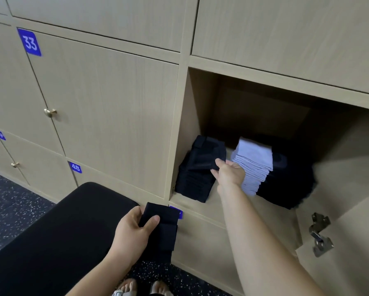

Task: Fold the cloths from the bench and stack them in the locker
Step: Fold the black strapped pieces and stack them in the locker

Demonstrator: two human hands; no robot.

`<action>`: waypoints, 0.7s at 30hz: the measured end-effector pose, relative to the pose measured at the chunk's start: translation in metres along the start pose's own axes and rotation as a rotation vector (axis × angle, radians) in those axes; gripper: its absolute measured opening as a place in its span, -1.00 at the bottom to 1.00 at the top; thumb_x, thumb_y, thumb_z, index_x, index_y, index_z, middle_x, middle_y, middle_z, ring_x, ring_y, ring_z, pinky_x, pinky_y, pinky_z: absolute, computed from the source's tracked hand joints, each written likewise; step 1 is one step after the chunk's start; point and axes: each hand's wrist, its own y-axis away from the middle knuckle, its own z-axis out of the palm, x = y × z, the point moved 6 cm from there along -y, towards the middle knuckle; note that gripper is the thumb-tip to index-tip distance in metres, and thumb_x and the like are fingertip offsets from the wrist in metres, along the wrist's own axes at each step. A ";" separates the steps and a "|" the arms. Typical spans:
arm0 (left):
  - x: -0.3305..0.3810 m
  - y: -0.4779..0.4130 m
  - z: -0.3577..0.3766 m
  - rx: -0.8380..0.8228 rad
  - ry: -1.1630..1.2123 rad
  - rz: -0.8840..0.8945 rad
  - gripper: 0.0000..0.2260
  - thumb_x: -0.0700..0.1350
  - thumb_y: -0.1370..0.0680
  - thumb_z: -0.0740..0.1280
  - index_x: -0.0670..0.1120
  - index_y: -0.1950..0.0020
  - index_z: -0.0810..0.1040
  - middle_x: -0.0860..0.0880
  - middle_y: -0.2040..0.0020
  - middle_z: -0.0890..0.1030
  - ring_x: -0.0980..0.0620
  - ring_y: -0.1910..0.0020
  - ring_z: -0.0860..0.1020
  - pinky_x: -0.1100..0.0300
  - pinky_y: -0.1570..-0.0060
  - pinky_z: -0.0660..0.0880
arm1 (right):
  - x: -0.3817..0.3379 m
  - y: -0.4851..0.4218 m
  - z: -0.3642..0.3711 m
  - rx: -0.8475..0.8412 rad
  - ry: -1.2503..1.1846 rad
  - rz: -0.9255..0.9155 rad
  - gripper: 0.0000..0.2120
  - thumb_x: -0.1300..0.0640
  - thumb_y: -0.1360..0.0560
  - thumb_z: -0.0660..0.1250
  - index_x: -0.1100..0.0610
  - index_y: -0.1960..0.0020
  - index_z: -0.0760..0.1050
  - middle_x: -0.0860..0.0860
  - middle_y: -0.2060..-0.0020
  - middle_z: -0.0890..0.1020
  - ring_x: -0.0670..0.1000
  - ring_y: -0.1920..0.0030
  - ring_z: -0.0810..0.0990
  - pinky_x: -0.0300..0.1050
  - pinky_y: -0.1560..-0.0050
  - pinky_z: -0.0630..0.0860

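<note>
My right hand (pixel 229 173) reaches into the open locker (pixel 197 205) and pinches the edge of a folded dark cloth (pixel 209 154) lying on top of a dark stack (pixel 195 180) at the locker's left. Beside it stands a stack of pale lilac cloths (pixel 254 165), and a dark pile (pixel 286 186) fills the right side. My left hand (pixel 132 229) holds another folded dark cloth (pixel 164 225) in front of the lower locker row, just past the end of the black bench (pixel 61 233).
The locker's door (pixel 350 210) hangs open at the right with metal hinges (pixel 320 238). Closed lockers numbered 33 (pixel 29 42) and 48 (pixel 75 167) line the wall at left. Speckled dark floor (pixel 12 201) lies around the bench; my sandalled feet (pixel 140 288) are below.
</note>
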 end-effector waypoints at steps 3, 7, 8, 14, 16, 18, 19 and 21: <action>-0.007 -0.011 -0.003 0.004 -0.007 0.004 -0.98 -0.19 -0.54 0.41 -0.10 0.09 0.61 -0.01 0.23 0.70 0.04 0.22 0.67 0.23 0.26 0.53 | 0.010 -0.011 0.015 0.020 -0.009 -0.007 -0.68 0.33 -0.50 0.39 0.30 -0.23 0.46 0.01 0.08 0.51 -0.11 0.31 0.50 -0.15 0.01 0.57; -0.017 -0.019 -0.003 -0.010 0.001 -0.019 -0.99 -0.19 -0.54 0.41 -0.11 0.07 0.61 -0.04 0.20 0.71 -0.02 0.19 0.68 0.08 0.17 0.61 | 0.023 -0.022 0.024 0.013 0.026 -0.016 -0.70 0.36 -0.48 0.40 0.30 -0.19 0.46 0.00 0.18 0.49 -0.10 0.27 0.52 -0.20 0.17 0.56; -0.018 -0.020 -0.003 -0.014 0.002 -0.021 -0.99 -0.19 -0.54 0.41 -0.11 0.06 0.61 -0.04 0.20 0.71 -0.02 0.19 0.68 0.07 0.16 0.62 | 0.026 -0.024 0.023 0.016 0.041 -0.028 -0.72 0.37 -0.48 0.40 0.30 -0.17 0.47 0.04 0.15 0.51 -0.08 0.26 0.53 -0.22 0.24 0.55; -0.020 -0.023 0.000 -0.017 0.035 -0.023 -0.98 -0.19 -0.54 0.41 -0.12 0.08 0.60 -0.05 0.22 0.70 -0.03 0.20 0.68 0.19 0.25 0.56 | 0.034 -0.032 0.018 0.042 0.393 -0.203 -0.84 0.25 -0.46 0.43 0.15 -0.01 0.50 0.03 0.18 0.61 0.09 0.13 0.64 -0.04 0.17 0.60; -0.017 -0.023 0.001 -0.016 0.048 -0.019 -0.98 -0.19 -0.54 0.41 -0.13 0.07 0.61 -0.04 0.21 0.70 -0.01 0.19 0.68 0.18 0.23 0.57 | 0.031 -0.033 0.016 0.061 0.660 -0.289 -0.83 0.13 -0.47 0.42 0.09 -0.03 0.52 0.00 0.12 0.62 0.06 0.11 0.61 -0.10 0.17 0.49; -0.013 -0.023 0.002 -0.017 0.064 -0.019 -0.98 -0.19 -0.54 0.41 -0.13 0.07 0.61 -0.05 0.20 0.71 -0.02 0.17 0.68 0.10 0.15 0.60 | 0.029 -0.035 0.014 0.080 0.820 -0.339 -0.75 0.06 -0.47 0.42 0.09 -0.11 0.53 0.00 0.03 0.61 0.04 0.09 0.58 -0.14 0.18 0.41; -0.011 -0.023 0.002 -0.017 0.079 -0.022 -0.97 -0.18 -0.54 0.41 -0.14 0.07 0.61 -0.06 0.19 0.71 -0.04 0.16 0.68 0.05 0.12 0.62 | 0.028 -0.036 0.014 0.087 0.863 -0.354 -0.72 0.03 -0.46 0.42 0.08 -0.13 0.53 0.02 -0.01 0.61 0.06 0.07 0.58 -0.13 0.17 0.44; -0.009 -0.023 0.002 -0.015 0.105 -0.028 -0.95 -0.17 -0.54 0.42 -0.15 0.07 0.60 -0.09 0.18 0.70 -0.09 0.14 0.68 -0.02 0.08 0.63 | 0.026 -0.037 0.015 0.101 0.940 -0.373 -0.66 -0.02 -0.45 0.43 0.07 -0.17 0.52 0.05 -0.05 0.59 0.09 0.04 0.59 -0.11 0.16 0.47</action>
